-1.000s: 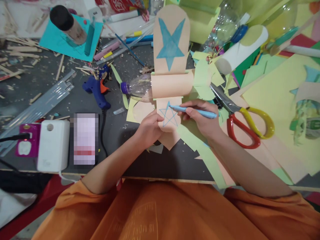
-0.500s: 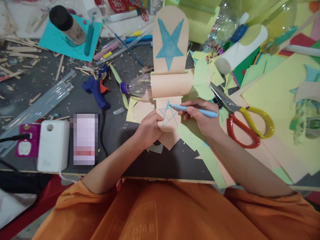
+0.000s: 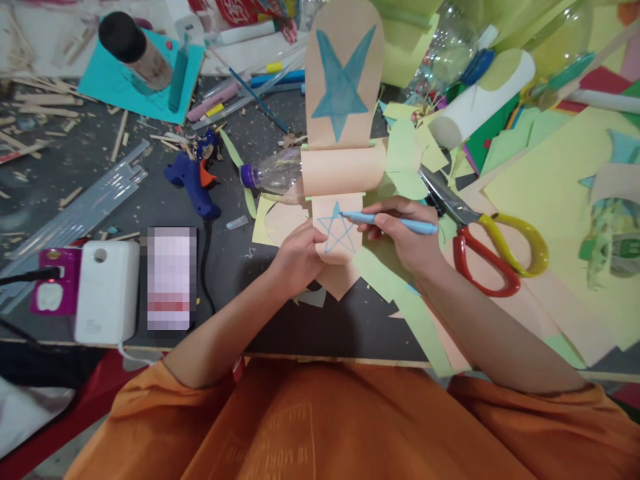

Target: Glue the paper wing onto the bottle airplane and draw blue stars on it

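My right hand point(image 3: 411, 237) grips a light blue felt-tip pen point(image 3: 364, 217), its tip at the top point of a star outline on the lower paper wing point(image 3: 337, 255). Only that top point is coloured in. My left hand point(image 3: 297, 261) pinches the left edge of this wing, thumb on top; its other fingers are partly hidden. The wing joins a peach paper wrap point(image 3: 345, 171) around a clear plastic bottle point(image 3: 281, 171) lying on its side, purple cap to the left. Beyond it, the upper paper wing point(image 3: 345, 127) carries a filled blue star and tilts upward.
Scissors point(image 3: 465, 207) with red and yellow handles lie right of my right hand, among paper scraps point(image 3: 530, 193). To the left are a blue glue gun point(image 3: 193, 187), a phone point(image 3: 171, 277), a white power adapter point(image 3: 107, 293) and clear glue sticks point(image 3: 85, 207).
The pen tip and my right hand have shifted very slightly right and down. The upper wing has tipped up a little. My left hand stays in place.
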Tool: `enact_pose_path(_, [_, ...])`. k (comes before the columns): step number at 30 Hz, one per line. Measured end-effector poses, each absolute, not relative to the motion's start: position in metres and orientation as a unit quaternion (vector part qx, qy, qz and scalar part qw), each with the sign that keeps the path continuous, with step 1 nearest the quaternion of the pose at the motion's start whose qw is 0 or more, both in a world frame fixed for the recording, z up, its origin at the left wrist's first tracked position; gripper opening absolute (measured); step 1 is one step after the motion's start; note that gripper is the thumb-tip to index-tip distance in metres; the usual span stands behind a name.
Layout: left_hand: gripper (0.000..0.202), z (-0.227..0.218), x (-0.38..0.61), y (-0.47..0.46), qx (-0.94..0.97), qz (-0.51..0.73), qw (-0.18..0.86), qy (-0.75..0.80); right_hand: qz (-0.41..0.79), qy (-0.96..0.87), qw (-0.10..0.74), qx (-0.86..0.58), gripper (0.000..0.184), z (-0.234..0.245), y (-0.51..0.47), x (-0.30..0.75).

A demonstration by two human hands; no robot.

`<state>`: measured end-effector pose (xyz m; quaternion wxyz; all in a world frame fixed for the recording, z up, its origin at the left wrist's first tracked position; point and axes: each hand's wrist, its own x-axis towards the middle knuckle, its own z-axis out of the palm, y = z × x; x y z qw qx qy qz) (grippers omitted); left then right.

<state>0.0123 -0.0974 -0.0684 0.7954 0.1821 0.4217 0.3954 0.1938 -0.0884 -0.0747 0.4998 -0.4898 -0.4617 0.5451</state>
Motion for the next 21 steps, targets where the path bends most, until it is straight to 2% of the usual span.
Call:
enact_pose_path(10, [0.03, -0.0677, 0.0125, -0.0975, 0.177, 0.397, 0.798, 0.417, 0.552, -0.448, 0.487, -0.508, 0.004, -0.0717, -0.0891, 0.1942])
enact_pose_path(16, [0.025, -0.0672, 0.0127, -0.0979, 0.189, 0.397, 0.8, 0.408, 0.56, -0.494, 0.477, -0.464, 0.003, -0.0737, -0.0903, 0.1943])
enact_pose_path(21, [0.031, -0.0662, 0.0122, -0.0968, 0.169, 0.398, 0.797, 0.422, 0.547, -0.458, 0.536, -0.452, 0.007, -0.0774, -0.0891, 0.1949])
